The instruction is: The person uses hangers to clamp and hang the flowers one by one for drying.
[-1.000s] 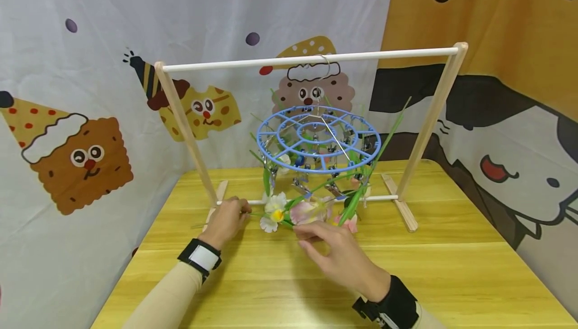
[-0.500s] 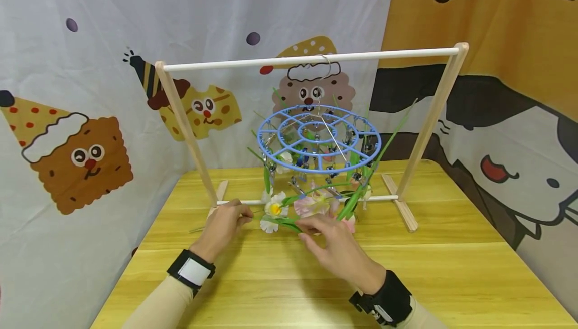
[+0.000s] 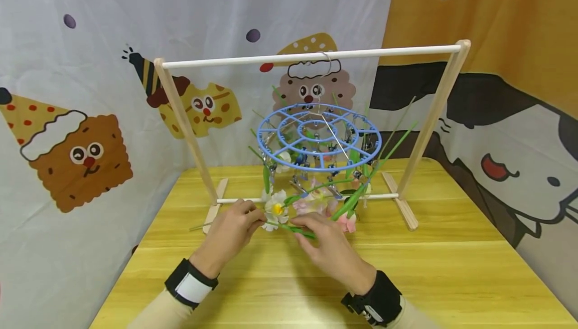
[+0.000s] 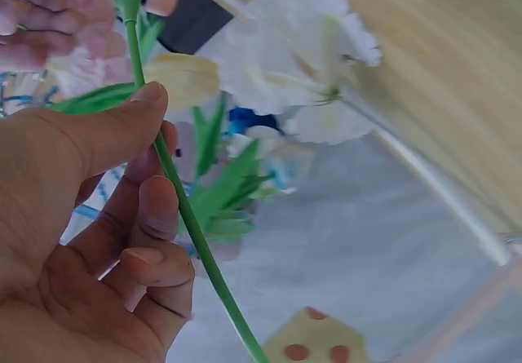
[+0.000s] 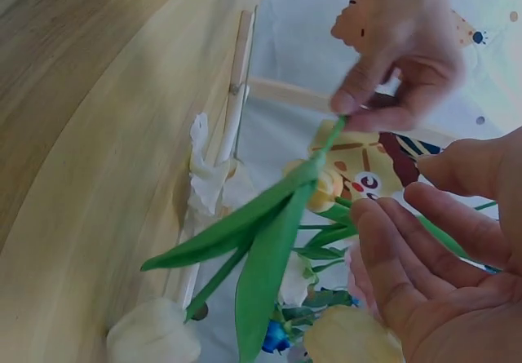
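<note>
My left hand (image 3: 232, 231) pinches a green stem (image 4: 204, 249) between thumb and fingers, low over the table in front of the rack. Long green leaves (image 5: 273, 273) spread from this stem, and a white tulip head (image 5: 155, 334) shows at its far end. In the head view that head is hidden behind my right hand (image 3: 331, 249). The right wrist view shows my right thumb and fingers apart beside the leaves, with nothing gripped between them. Above hangs a blue round clip hanger (image 3: 323, 169), flowers dangling from its metal clips.
A wooden rack with a white top rod (image 3: 244, 61) carries the hanger. Its feet (image 3: 399, 201) stand on the table (image 3: 451, 279). Just beyond my hands hang a white flower with yellow centre (image 3: 274, 208) and a pink flower (image 3: 346, 222). A patterned cloth (image 3: 90, 93) lines the back.
My left hand has moved right, toward my right hand, with the stem. The green leaves have shifted to the right along my right fingers. My right hand has moved only slightly.
</note>
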A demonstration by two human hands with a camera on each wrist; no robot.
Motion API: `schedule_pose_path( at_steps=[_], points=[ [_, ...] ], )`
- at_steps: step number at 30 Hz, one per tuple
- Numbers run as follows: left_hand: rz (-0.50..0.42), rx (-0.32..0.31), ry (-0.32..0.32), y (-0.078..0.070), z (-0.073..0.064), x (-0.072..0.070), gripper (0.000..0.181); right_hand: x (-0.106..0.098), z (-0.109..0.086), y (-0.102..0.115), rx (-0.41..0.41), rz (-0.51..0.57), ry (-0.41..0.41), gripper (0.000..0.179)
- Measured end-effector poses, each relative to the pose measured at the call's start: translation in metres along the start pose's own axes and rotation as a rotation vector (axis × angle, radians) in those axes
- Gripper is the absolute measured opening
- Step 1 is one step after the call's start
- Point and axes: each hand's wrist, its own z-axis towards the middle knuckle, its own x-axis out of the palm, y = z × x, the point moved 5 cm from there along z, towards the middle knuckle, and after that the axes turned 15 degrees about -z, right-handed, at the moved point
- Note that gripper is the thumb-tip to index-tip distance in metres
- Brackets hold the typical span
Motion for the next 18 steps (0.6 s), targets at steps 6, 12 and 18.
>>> schedule_pose_path(
  at_steps=[6, 12, 18],
  points=[
    [0.060, 0.055, -0.019, -0.021, 0.008, -0.007, 0.017, 0.009, 0.006, 0.005, -0.044, 0.001, 0.026, 0.036],
    [0.067, 0.115, -0.045, -0.036, 0.016, -0.011, 0.017, 0.014, 0.010, 0.008, -0.085, -0.061, 0.021, 0.027],
    [0.058, 0.143, -0.062, -0.042, 0.020, -0.011, 0.014, 0.016, 0.012, 0.009, -0.102, -0.099, -0.025, 0.018]
  ],
)
